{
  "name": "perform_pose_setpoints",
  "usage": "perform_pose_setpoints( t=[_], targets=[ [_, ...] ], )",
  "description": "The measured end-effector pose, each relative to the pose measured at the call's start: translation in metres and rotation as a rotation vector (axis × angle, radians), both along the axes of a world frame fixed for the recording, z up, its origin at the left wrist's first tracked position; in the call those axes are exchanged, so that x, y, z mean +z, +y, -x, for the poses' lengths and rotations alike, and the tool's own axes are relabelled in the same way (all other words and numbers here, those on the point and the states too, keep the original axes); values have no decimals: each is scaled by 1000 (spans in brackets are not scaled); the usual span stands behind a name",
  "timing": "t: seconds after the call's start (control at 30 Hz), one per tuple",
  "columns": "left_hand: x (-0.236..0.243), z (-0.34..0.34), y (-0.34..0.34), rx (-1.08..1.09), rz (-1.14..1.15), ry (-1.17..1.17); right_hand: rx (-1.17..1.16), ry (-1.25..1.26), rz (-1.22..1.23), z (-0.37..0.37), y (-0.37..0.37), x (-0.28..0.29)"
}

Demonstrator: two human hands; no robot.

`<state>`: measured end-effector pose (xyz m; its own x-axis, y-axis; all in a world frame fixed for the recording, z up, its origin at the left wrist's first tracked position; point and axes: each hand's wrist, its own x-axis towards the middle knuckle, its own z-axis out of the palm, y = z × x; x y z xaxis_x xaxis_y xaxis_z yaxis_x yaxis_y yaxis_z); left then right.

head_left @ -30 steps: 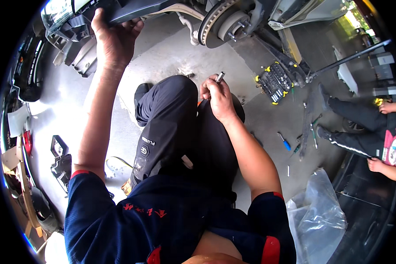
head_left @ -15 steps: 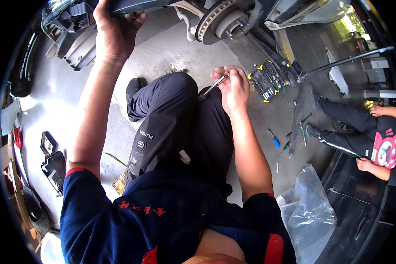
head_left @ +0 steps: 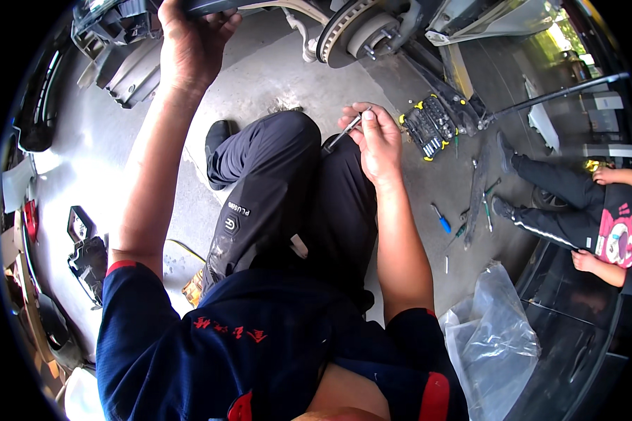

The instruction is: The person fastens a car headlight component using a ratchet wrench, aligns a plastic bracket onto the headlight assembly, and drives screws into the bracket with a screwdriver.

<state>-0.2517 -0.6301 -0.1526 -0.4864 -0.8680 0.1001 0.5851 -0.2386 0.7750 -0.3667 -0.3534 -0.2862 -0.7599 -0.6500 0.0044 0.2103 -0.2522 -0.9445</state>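
My left hand (head_left: 193,52) reaches up to the top of the view, its fingers curled round the edge of a dark car body part (head_left: 221,6). Part of that grip is cut off by the frame's upper edge. Above my right knee, my right hand (head_left: 379,144) is closed on a slim metal tool (head_left: 346,130), pinched between thumb and fingers. The tool slants down to the left and ends in a dark tip; its exact kind is not clear. A brake disc (head_left: 344,35) with wheel studs shows beyond my hands.
An open socket set (head_left: 430,128) lies on the floor at right, with a blue-handled screwdriver (head_left: 441,219) and several tools nearer. A long bar (head_left: 555,97) sticks out at right. Another person's legs (head_left: 551,179) are close by. Plastic sheeting (head_left: 495,330) lies lower right, black car parts (head_left: 88,263) at left.
The whole view has shifted slightly, with most things a little further right. Both hands keep their holds; the right hand's fingers and tool have turned slightly.
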Motion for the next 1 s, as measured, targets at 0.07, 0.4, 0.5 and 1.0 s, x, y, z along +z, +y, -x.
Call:
perform_pose_setpoints(
  t=[0.07,0.4,0.5,1.0],
  targets=[
    [-18,-2,-29,0,1,13,23,5,11,1,-1,-1],
    [-17,0,-21,-141,-79,31,-51,212,-235,-11,0,2],
    [-8,-4,-16,-167,-58,68,-109,207,-205,-28,-5,-12],
    [-4,-6,-19,-123,-72,137,-99,242,-127,-33,-16,-19]
  ],
)
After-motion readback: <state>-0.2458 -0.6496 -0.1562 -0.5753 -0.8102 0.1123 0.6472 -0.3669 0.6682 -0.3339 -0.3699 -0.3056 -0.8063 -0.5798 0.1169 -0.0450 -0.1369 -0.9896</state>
